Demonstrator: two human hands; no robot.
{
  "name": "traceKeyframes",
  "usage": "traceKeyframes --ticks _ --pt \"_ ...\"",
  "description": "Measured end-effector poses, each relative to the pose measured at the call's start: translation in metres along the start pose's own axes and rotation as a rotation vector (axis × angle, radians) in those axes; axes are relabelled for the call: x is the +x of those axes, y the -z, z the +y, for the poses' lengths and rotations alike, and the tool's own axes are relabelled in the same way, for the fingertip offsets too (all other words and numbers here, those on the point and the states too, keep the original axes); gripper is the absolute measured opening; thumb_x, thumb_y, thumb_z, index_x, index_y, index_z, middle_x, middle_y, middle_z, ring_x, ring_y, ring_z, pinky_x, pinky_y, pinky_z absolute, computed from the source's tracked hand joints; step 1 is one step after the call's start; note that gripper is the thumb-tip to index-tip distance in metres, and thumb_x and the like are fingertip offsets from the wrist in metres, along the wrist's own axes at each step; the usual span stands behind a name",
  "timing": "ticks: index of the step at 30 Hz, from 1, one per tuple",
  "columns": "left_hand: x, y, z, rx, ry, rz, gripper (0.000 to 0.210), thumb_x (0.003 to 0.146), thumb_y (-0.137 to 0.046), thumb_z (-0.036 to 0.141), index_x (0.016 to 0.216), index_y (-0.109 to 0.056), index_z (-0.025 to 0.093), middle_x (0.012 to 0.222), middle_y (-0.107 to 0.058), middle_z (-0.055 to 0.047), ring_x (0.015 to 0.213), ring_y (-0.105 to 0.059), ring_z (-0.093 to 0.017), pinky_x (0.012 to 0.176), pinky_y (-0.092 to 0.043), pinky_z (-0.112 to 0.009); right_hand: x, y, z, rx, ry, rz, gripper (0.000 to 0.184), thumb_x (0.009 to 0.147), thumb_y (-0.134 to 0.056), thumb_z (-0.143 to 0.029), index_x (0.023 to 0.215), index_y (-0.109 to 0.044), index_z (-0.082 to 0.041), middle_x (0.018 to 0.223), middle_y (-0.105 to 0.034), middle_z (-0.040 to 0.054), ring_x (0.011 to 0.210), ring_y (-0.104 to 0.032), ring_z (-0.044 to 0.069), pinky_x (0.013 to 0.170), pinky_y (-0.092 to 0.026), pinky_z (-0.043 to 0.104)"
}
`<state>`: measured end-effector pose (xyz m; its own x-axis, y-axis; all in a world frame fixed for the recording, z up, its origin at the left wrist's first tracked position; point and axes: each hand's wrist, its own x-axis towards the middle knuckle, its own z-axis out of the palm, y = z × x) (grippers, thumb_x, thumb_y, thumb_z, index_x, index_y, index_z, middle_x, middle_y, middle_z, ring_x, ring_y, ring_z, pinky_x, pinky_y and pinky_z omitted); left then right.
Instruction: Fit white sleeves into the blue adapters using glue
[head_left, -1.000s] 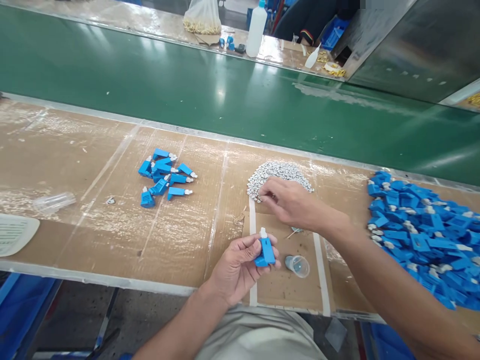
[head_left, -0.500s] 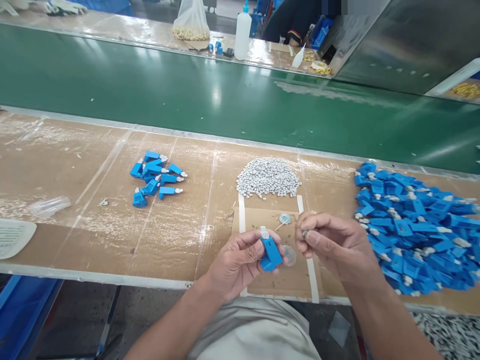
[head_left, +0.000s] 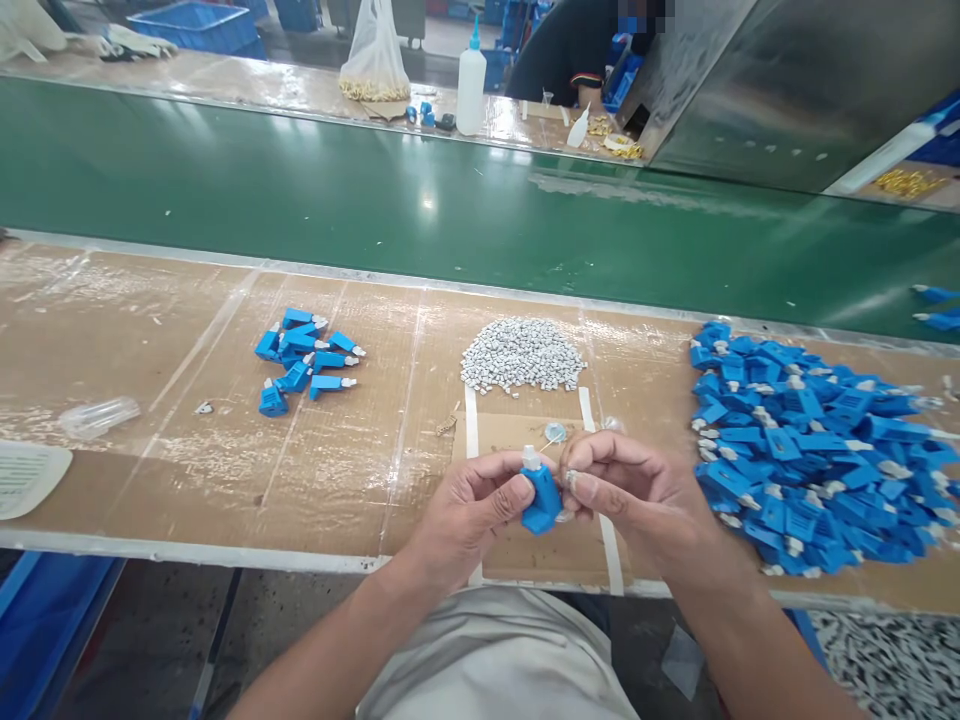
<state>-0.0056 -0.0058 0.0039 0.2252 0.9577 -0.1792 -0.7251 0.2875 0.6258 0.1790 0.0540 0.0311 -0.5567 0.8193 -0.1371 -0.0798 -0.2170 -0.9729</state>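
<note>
My left hand grips a blue plastic housing whose light grey tip points up and away from me. Close beside it, my right hand is pinched on a tiny grey piece, too small to make out fully. Just beyond my hands is a small round lid-like dish with a thin stick leaning on it. A heap of small grey pieces lies farther back. Under my hands a cardboard sheet is bordered by white tape strips.
To the right spreads a big pile of blue housings; a smaller group sits left. A clear plastic tube lies far left. Beyond the table runs a green conveyor belt. Across it stand a white bottle and a person.
My right hand has moved left with the tiny piece, up against the blue housing in my left hand. The housing is turned more upright. The camera view has shifted slightly.
</note>
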Motion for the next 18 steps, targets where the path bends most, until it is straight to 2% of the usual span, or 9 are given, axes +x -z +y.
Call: traceKeyframes --ticks 3,7,14,18 --pt "0.001 0.002 -0.003 0.067 -0.034 0.023 0.029 0.083 -0.082 0.039 0.103 -0.082 0.018 0.085 -0.068 -0.005 0.079 -0.062 -0.014 0.070 -0.048 -0.022 -0.003 -0.007 -0.003 -0.114 0.007 0.065 0.011 0.088 -0.080 -0.032 0.090 -0.076 -0.022 0.079 -0.069 0.0023 0.063 -0.063 0.012 0.052 -0.054 0.020" --pt "0.000 0.007 -0.006 0.147 -0.067 0.003 0.030 0.088 -0.078 0.040 0.109 -0.082 0.019 0.090 -0.069 -0.005 0.084 -0.061 -0.015 0.074 -0.047 -0.022 -0.004 -0.014 -0.006 -0.208 0.013 0.086 0.012 0.090 -0.078 -0.033 0.090 -0.075 -0.021 0.079 -0.067 0.0029 0.061 -0.061 0.012 0.048 -0.051 0.019" --pt "0.002 0.010 -0.006 0.159 -0.111 0.010 0.028 0.088 -0.078 0.038 0.108 -0.082 0.020 0.083 -0.064 -0.004 0.078 -0.058 -0.013 0.071 -0.048 -0.022 -0.003 -0.015 -0.003 -0.282 0.076 0.093 0.010 0.091 -0.077 -0.030 0.088 -0.074 -0.021 0.078 -0.066 0.0012 0.064 -0.060 0.012 0.054 -0.048 0.022" --pt "0.003 0.008 -0.005 0.208 -0.122 0.035 0.027 0.088 -0.077 0.039 0.104 -0.083 0.019 0.082 -0.061 -0.004 0.078 -0.056 -0.013 0.073 -0.048 -0.022 -0.004 -0.014 -0.001 -0.308 0.089 0.083 0.006 0.092 -0.076 -0.028 0.089 -0.074 -0.022 0.081 -0.067 0.0011 0.070 -0.063 0.013 0.060 -0.051 0.023"
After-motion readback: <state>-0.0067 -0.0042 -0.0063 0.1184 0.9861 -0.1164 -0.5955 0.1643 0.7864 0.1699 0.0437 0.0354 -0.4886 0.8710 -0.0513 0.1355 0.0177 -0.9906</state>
